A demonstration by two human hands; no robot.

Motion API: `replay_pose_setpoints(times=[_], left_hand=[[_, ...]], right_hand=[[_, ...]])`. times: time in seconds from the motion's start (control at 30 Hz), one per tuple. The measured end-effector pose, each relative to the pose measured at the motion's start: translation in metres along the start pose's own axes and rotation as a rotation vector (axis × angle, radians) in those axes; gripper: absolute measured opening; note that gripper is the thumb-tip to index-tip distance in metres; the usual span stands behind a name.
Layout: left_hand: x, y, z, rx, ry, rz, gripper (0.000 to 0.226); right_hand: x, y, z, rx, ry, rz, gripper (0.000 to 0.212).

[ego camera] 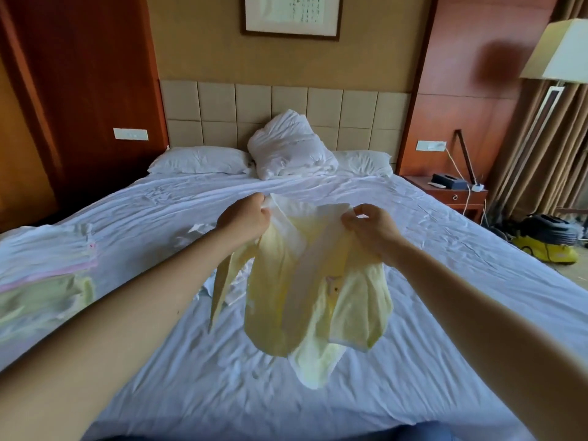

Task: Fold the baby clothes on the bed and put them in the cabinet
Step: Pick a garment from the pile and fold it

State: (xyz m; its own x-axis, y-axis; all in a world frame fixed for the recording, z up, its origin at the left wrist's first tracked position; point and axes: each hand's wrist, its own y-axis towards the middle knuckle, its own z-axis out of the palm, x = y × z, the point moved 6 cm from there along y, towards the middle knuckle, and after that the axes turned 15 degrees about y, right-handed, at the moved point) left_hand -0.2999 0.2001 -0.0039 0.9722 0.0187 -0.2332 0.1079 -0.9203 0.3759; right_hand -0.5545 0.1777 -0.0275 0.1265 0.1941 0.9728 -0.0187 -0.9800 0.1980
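A pale yellow baby garment (pixel 276 300) with white trim hangs in the air above the middle of the bed (pixel 413 297). My left hand (pixel 243 218) grips its upper left edge and my right hand (pixel 370 232) pinches its upper right edge, holding it spread between them. One sleeve dangles down on the left. Folded baby clothes in pale green, pink and white (pixel 44 275) lie in a stack on the bed's left side. Small white pieces of clothing (pixel 194 232) lie on the sheet behind the garment, partly hidden by it.
White pillows (pixel 200 160) and a bunched white duvet (pixel 289 148) sit against the headboard. A wooden nightstand (pixel 451 192) with cables stands at the right, a floor lamp (pixel 560 52) beyond it, and a yellow and black appliance (pixel 547 246) on the floor.
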Motion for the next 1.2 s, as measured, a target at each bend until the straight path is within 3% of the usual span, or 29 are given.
replay_pose_setpoints(times=[0.07,0.23,0.37,0.53,0.73,0.9,1.0,1.1,1.2], left_hand=[[0.01,0.001,0.025,0.096,-0.007,0.021,0.015],[0.03,0.012,0.096,0.341,-0.006,0.029,0.032],[0.048,0.031,0.167,0.425,-0.016,-0.013,0.033],[0.059,0.065,0.235,0.343,0.006,-0.055,0.024],[0.065,0.111,0.299,0.217,0.092,0.095,0.023],[0.065,0.119,0.34,0.168,0.119,0.165,0.017],[0.066,0.117,0.343,0.115,0.111,0.178,0.027],[0.056,0.112,0.328,0.076,0.131,0.218,0.046],[0.03,0.084,0.304,0.059,0.025,0.284,0.036]], right_hand=[[-0.018,0.001,0.004,0.04,-0.027,0.046,0.017],[-0.076,0.024,0.014,0.12,-0.102,0.189,0.018],[-0.138,0.064,0.022,0.117,-0.185,0.27,0.014],[-0.204,0.124,0.041,0.084,-0.205,0.278,0.007],[-0.258,0.184,0.058,0.063,-0.326,0.211,0.012],[-0.298,0.193,0.06,0.07,-0.43,0.277,0.014],[-0.3,0.188,0.059,0.082,-0.454,0.265,0.029],[-0.283,0.174,0.053,0.108,-0.507,0.136,0.053],[-0.257,0.136,0.044,0.15,-0.566,-0.01,0.039]])
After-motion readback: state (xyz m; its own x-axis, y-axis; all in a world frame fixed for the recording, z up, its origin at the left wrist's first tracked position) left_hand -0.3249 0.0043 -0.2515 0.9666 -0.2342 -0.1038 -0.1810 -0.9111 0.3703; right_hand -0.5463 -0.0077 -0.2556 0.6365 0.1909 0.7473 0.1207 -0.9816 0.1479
